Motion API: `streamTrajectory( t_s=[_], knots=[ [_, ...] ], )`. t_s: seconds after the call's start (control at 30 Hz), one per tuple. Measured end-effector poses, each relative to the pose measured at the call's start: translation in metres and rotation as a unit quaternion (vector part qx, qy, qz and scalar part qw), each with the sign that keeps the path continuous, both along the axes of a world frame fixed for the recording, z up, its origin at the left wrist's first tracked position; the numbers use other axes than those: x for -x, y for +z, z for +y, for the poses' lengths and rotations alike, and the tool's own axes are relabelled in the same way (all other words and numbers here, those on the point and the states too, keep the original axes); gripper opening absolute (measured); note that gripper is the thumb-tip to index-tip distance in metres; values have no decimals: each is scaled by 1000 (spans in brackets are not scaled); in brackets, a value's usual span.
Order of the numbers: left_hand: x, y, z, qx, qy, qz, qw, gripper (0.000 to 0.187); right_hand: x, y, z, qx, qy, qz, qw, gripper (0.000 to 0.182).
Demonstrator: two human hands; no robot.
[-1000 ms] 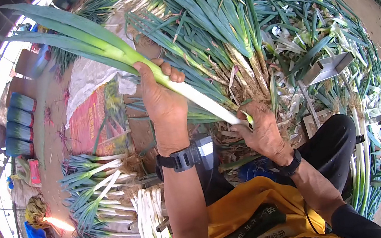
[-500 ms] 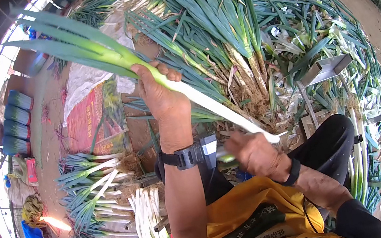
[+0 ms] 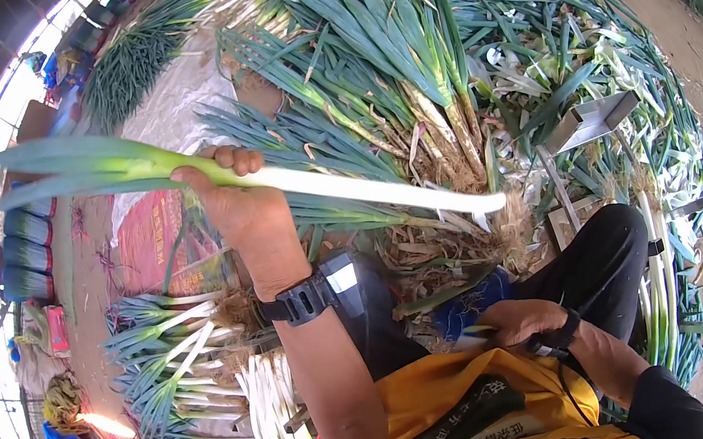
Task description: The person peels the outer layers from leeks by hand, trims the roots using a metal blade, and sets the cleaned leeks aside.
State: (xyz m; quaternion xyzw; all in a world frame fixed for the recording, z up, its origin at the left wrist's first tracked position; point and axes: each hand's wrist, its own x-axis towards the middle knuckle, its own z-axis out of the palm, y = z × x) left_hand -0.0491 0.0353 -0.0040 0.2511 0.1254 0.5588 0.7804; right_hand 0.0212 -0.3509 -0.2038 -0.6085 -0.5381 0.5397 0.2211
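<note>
My left hand (image 3: 235, 192) is wrapped round a long green onion (image 3: 356, 189) just below its leaves. The onion lies almost level, leaves out to the left and its clean white stalk reaching right. A small pale flap hangs near its root end, which overlaps brown, root-like strands (image 3: 516, 227) in this view. Low over my lap, my right hand (image 3: 519, 322) is closed, apart from the onion. A small flat piece (image 3: 475, 336) pokes out from its fingers; I cannot tell what it is.
Untrimmed green onions (image 3: 397, 44) are heaped ahead. Leaf scraps (image 3: 603, 56) pile up on the right beside a metal stand (image 3: 591, 123). Cleaner onions (image 3: 270, 400) lie in rows at left, near a red printed sack (image 3: 155, 238). Blue-green bundles (image 3: 27, 255) stand farther left.
My left hand has moved left with the onion, which now lies flatter. My right hand has left the stalk's lower end and dropped towards my lap.
</note>
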Motion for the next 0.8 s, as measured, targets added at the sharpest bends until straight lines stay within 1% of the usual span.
streamTrajectory(
  t_s=[0.03,0.07,0.1,0.13,0.17,0.23,0.3,0.33,0.37,0.43,0.47,0.5,0.57,0.6,0.63,0.7,0.77,0.8],
  knots=[
    [2,0,0,1,2,1,1000,52,5,73,20,124,-2,-66,990,31],
    [3,1,0,-4,-11,-31,999,54,2,68,15,82,-76,-66,992,32],
    [3,2,0,-10,-25,-65,998,56,-6,87,21,24,-156,52,986,30],
    [3,2,0,-12,-28,-64,998,56,-13,100,19,-51,-205,-14,977,27],
    [4,1,1,-15,-42,-77,996,57,-21,114,16,-125,-253,-80,956,25],
    [6,-1,3,-19,-62,-93,994,57,-41,143,25,-77,-359,-34,929,28],
    [8,-5,8,-32,-124,-122,984,60,-46,170,32,-169,-424,-122,881,30],
    [8,-8,11,-29,-138,-127,982,61,-55,180,39,-167,-413,-130,886,35],
    [7,-5,8,-29,-139,-127,982,61,-60,181,44,-167,-415,-130,885,35],
    [7,-3,3,-51,-195,-131,971,60,-64,180,51,-267,-381,-285,838,42],
    [6,-1,1,-50,-195,-130,971,60,-65,182,55,-230,-377,-292,848,45],
    [5,0,-1,-50,-204,-131,969,60,-65,177,60,-229,-377,-291,849,45],
    [3,1,-5,-49,-215,-132,966,60,-65,161,69,-258,-318,-309,858,41],
    [2,1,-5,-57,-223,-126,965,59,-59,164,74,-271,-324,-288,859,33],
    [1,1,-6,-65,-231,-120,963,59,-59,159,77,-270,-325,-287,860,33],
    [-1,3,-9,-68,-227,-107,966,59,-58,148,84,-291,-279,-334,852,29],
    [-2,2,-9,-69,-222,-94,968,59,-57,145,88,-283,-275,-330,858,25],
    [-2,1,-7,-76,-243,-108,961,59,-57,143,89,-290,-264,-323,861,24]
  ],
)
